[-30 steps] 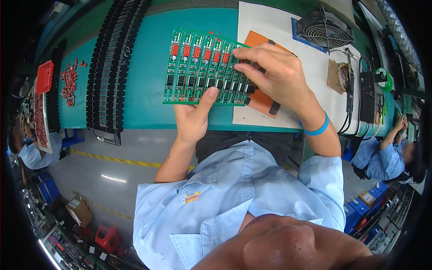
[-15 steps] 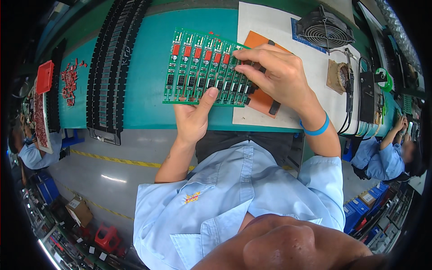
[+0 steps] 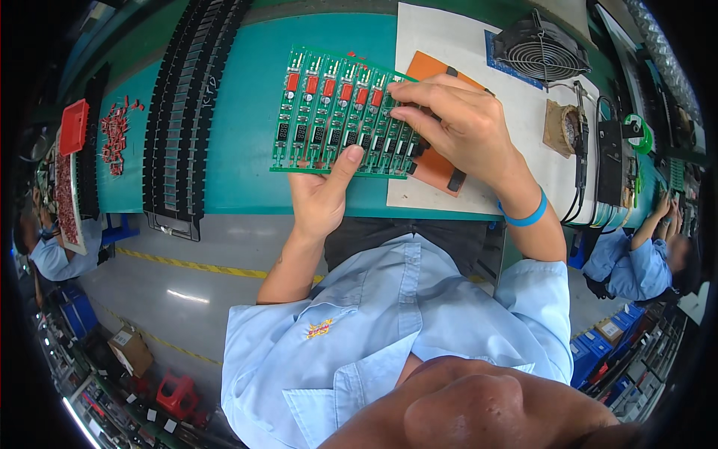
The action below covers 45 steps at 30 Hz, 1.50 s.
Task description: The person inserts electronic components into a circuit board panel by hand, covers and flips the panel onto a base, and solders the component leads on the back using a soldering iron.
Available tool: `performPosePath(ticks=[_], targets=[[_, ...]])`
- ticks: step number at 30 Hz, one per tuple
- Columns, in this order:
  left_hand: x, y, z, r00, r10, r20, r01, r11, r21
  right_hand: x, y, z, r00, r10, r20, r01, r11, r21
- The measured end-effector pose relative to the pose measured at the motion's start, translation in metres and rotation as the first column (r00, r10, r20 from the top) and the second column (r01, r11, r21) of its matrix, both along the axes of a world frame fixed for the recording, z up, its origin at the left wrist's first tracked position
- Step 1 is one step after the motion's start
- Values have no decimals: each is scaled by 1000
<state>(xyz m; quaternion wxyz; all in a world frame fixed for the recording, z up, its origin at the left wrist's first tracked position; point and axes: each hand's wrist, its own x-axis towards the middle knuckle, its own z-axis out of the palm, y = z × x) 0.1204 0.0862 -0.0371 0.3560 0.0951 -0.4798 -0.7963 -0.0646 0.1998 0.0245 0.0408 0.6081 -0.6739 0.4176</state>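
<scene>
Closest to camera: pale-blue work shirt [image 3: 464,299] w/ small yellow & pink embroidered emblem [image 3: 319,328], below the grip. L hand [image 3: 320,202] clamped on lower edge of a green PCB panel [image 3: 340,120], thumb in front, fingers behind. R hand [image 3: 471,123], blue wristband [image 3: 527,212], has thumb & index tips at the panel's upper R part; can't tell if they're pinched on a small part. Panel is held up over the bench: narrow strips side by side, w/ red blocks up top, round caps under them, dark digit displays lower down. Behind R hand: orange board [image 3: 434,178] on white sheet [image 3: 508,112]. Teal bench top [image 3: 254,135] under all. L of grip: black slotted rack [image 3: 179,112] w/ white handwritten mark, then loose red parts [image 3: 116,138] & red tray [image 3: 75,127]. Up & R of grip: black fan [image 3: 542,56]. Far R: co-worker [image 3: 636,262], also in blue. Down L: grey floor [image 3: 224,239], yellow tape line [image 3: 187,263], cardboard box [image 3: 131,352] w/ white label, too small to read.
</scene>
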Motion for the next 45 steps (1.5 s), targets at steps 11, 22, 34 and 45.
performPosePath(ticks=[11,22,34,45], targets=[[3,2,14,994,57,95,-51,997,-64,15,1,16,997,26,66,-28,999,31],[2,-1,8,999,-4,43,6,999,-48,13,-2,15,997,48,-66,-44,997,60],[3,0,6,999,-26,45,29,998,-60,16,2,15,997,31,-65,-21,990,137],[8,-3,0,990,-58,129,46,995,90,6,-3,11,996,47,75,-47,999,-3]])
